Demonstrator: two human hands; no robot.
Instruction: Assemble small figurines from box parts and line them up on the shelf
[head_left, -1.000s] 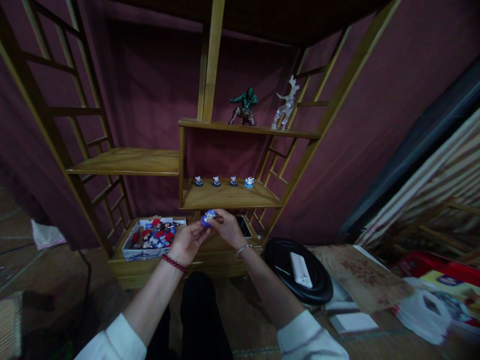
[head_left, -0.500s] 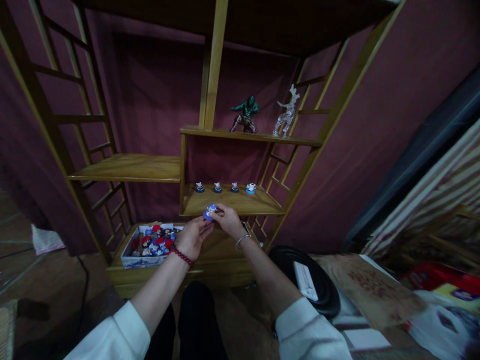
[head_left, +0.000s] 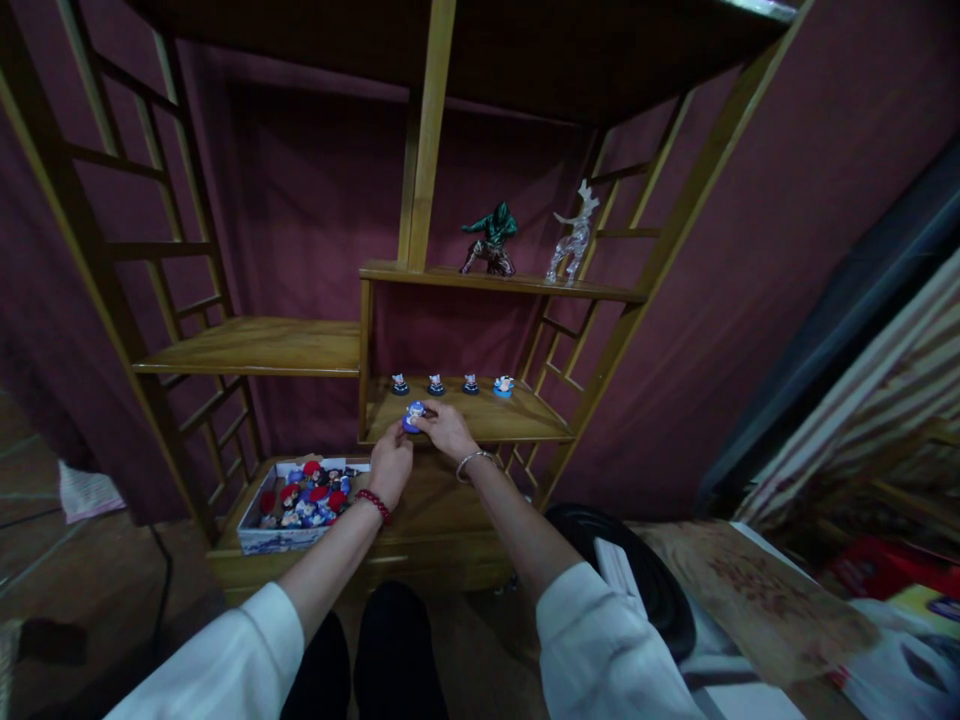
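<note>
A small purple-blue figurine (head_left: 413, 416) is held up at the front edge of the lower right shelf (head_left: 480, 425). My right hand (head_left: 448, 432) pinches it from the right between thumb and fingers. From below and left, my left hand (head_left: 393, 460) has its fingertips closed at the figurine's base. Behind them on the shelf stand several small figurines in a row: dark-based ones, such as this grey-and-black one (head_left: 436, 384), and a blue-and-white figurine (head_left: 503, 386) at the right end.
Lower left, a box (head_left: 285, 540) holds many red, blue and dark figurines. A green crouching figure (head_left: 491, 240) and a clear deer figure (head_left: 574, 235) occupy the shelf above. A round black object (head_left: 660, 570) and a brown patterned board (head_left: 750, 585) lie at right.
Both hands have moved slightly left and closer to the shelf with the figurine. It now looks more upright, and my left fingers have come up against its base.
</note>
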